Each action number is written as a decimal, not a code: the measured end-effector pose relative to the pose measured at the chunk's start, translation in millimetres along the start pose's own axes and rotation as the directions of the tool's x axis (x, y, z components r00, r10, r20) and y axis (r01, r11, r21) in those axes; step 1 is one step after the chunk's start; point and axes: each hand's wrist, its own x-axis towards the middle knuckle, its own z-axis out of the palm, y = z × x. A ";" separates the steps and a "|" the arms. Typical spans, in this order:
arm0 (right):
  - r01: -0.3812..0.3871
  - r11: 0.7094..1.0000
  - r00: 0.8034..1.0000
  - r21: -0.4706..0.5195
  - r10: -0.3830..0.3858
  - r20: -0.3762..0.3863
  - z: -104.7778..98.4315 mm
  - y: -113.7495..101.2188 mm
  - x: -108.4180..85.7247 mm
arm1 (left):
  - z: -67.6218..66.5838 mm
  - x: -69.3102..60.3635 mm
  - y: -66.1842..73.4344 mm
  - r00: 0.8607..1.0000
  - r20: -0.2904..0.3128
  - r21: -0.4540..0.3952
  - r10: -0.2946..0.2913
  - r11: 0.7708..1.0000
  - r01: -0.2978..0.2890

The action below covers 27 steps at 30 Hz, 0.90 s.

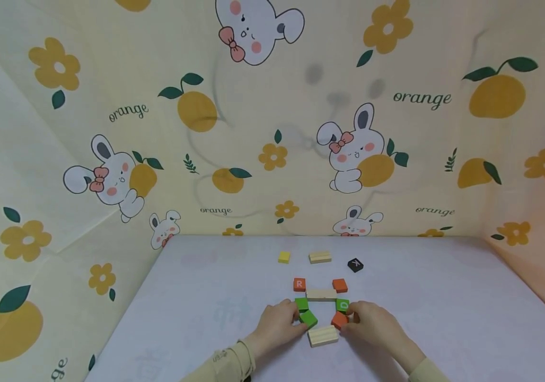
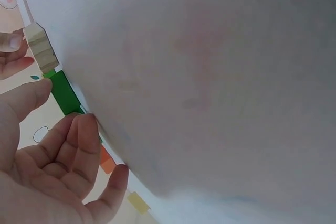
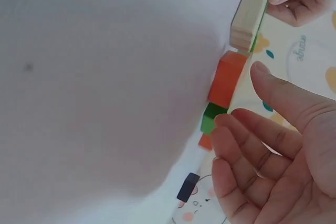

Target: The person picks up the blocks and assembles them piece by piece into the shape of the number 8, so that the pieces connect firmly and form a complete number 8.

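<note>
My left hand (image 1: 279, 324) pinches a green block (image 1: 308, 319) between thumb and forefinger; in the left wrist view that green block (image 2: 66, 93) lies between the two fingertips. On the other side, my right hand (image 1: 376, 326) holds an orange block (image 1: 340, 320) the same way, its thumb and forefinger at the sides of the orange block (image 3: 228, 78) in the right wrist view. Both blocks are turned at an angle on the table. Just in front of them lies a wooden plank (image 1: 323, 336). Behind each sits another green block, one (image 1: 301, 304) left and one with a letter (image 1: 342, 305) right.
A second wooden plank (image 1: 321, 294) spans the back of the arrangement, with orange blocks at its left (image 1: 299, 284) and right (image 1: 340, 285). Farther back lie a yellow block (image 1: 284, 257), a third plank (image 1: 319, 257) and a black block (image 1: 355, 265). A patterned curtain (image 1: 301, 212) surrounds the white table.
</note>
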 end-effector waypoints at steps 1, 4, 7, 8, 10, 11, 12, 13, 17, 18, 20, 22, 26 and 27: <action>0.006 1.000 1.000 0.001 -0.006 -0.004 -0.5 -0.9 -0.4 | 0.1 -0.1 -0.2 1.000 0.001 0.000 0.001 1.000 -0.001; 0.036 0.999 0.999 0.020 -0.036 -0.004 -1.5 -3.9 -2.0 | 0.1 -0.2 -0.3 1.000 0.000 0.003 0.002 1.000 -0.002; 0.087 0.994 0.996 0.063 -0.089 0.018 -0.3 -7.5 -3.8 | -0.6 -0.8 -0.3 1.000 0.003 0.009 0.000 1.000 0.000; 0.110 0.991 0.993 0.071 -0.112 0.025 0.5 -8.5 -4.4 | -0.7 -0.9 -0.4 1.000 0.002 0.012 0.000 1.000 0.000; 0.155 0.984 0.987 0.085 -0.159 0.034 3.1 -10.3 -5.5 | -1.1 -1.7 -0.5 1.000 -0.002 0.018 0.004 1.000 -0.004; 0.185 0.979 0.982 0.082 -0.188 0.033 4.4 -11.0 -5.8 | -1.3 -2.2 -0.5 1.000 -0.005 0.024 0.008 1.000 -0.008; 0.215 0.974 0.976 0.077 -0.218 0.028 6.1 -11.2 -5.8 | -1.4 -2.7 -0.5 1.000 -0.008 0.029 0.012 0.999 -0.012; 0.243 0.968 0.969 0.069 -0.245 0.022 7.8 -11.3 -5.5 | -1.6 -2.8 -0.5 1.000 -0.012 0.033 0.016 0.999 -0.015; 0.292 0.955 0.955 0.053 -0.294 0.038 14.4 -12.7 -4.4 | -1.4 -3.1 -0.7 1.000 -0.018 0.046 0.024 0.999 -0.023; 0.291 0.955 0.955 0.055 -0.294 0.049 15.8 -13.2 -4.1 | -1.1 -2.9 -0.8 1.000 -0.017 0.045 0.023 0.999 -0.022; 0.272 0.961 0.958 0.054 -0.276 0.074 17.7 -14.7 -4.1 | -0.4 -2.6 -1.0 1.000 -0.018 0.044 0.023 0.999 -0.022; 0.260 0.964 0.961 0.050 -0.263 0.085 18.8 -16.1 -3.8 | -0.2 -2.4 -1.3 0.999 -0.020 0.046 0.025 0.999 -0.024; 0.261 0.965 0.962 0.024 -0.262 0.080 20.0 -17.6 -3.1 | -0.3 -2.3 -2.1 0.999 -0.024 0.049 0.028 0.998 -0.027; 0.265 0.964 0.961 0.017 -0.266 0.076 20.2 -17.9 -3.0 | -0.4 -2.4 -2.2 0.999 -0.025 0.050 0.027 0.998 -0.026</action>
